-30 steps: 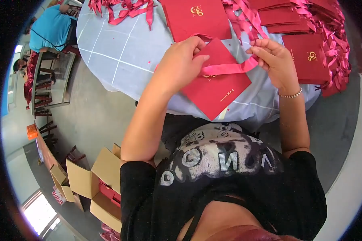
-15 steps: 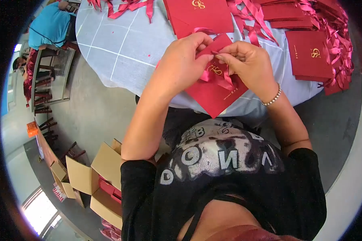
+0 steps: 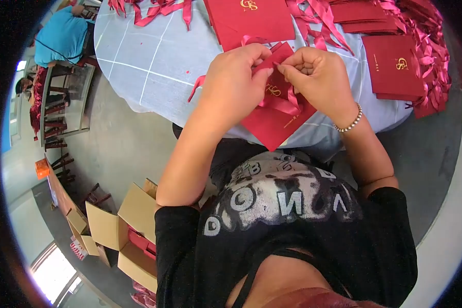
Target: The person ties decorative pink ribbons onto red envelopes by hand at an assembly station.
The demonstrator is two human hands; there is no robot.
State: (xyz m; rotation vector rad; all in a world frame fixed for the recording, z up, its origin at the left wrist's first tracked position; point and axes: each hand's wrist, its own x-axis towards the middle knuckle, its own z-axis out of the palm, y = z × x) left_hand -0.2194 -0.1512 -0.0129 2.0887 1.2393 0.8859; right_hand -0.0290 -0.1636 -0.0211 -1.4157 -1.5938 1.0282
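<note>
A red paper bag [image 3: 280,126] with gold lettering lies at an angle at the table's near edge, under both hands. A shiny pink-red ribbon [image 3: 285,106] loops across its face. My left hand [image 3: 239,72] is closed at the bag's upper left edge, thumb and fingers pinching the bag there. My right hand [image 3: 315,74], with a beaded bracelet on its wrist, pinches at the bag's upper edge close to the left fingertips; what lies between its fingertips is too small to make out. A ribbon end [image 3: 196,87] sticks out left of my left wrist.
Red bags [image 3: 251,23] lie beyond my hands on the checked tablecloth [image 3: 138,61]. More bags with ribbons [image 3: 395,66] are stacked at right. Open cardboard boxes [image 3: 105,226] stand on the floor at lower left. A person in blue [image 3: 61,36] is at upper left.
My right fingertips have drawn slightly up from the ribbon on the bag. A ribbon end now shows left of my left wrist.
</note>
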